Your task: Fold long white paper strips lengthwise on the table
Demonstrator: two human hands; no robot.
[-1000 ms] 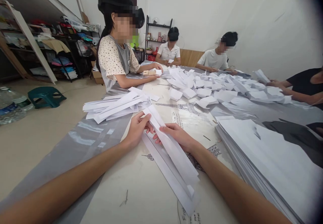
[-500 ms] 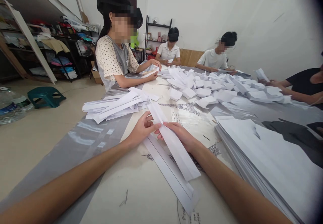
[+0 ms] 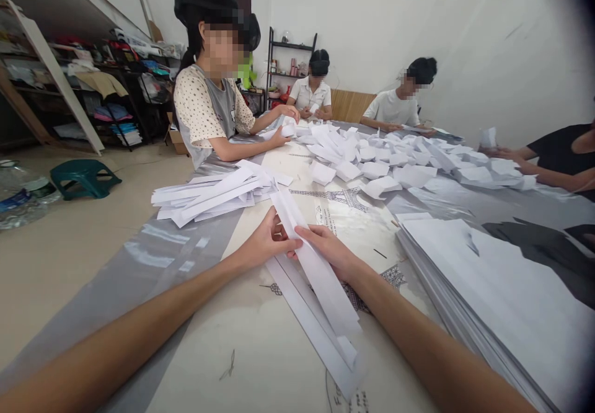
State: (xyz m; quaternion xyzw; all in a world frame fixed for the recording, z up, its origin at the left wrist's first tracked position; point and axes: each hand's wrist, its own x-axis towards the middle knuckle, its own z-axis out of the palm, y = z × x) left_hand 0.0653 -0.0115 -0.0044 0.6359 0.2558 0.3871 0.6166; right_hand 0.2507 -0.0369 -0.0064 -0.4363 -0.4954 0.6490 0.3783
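A long folded white paper strip slants between my hands above the table. My left hand grips its left edge, thumb across the paper. From the right, my right hand pinches the same strip, thumb on top. Beneath it lies another long white strip, running toward the table's near side. Just beyond my left hand is a pile of flat white strips. To the right of my right forearm sits a thick stack of white sheets.
A heap of folded white papers covers the table's far middle. One person sits at the left edge, two others at the far end, and another person's arms reach in from the right. A green stool stands on the floor.
The held strip has shifted slightly left and its near end has lowered. My left thumb has slid a little down and right along it. The nearest person's hands have moved over their paper.
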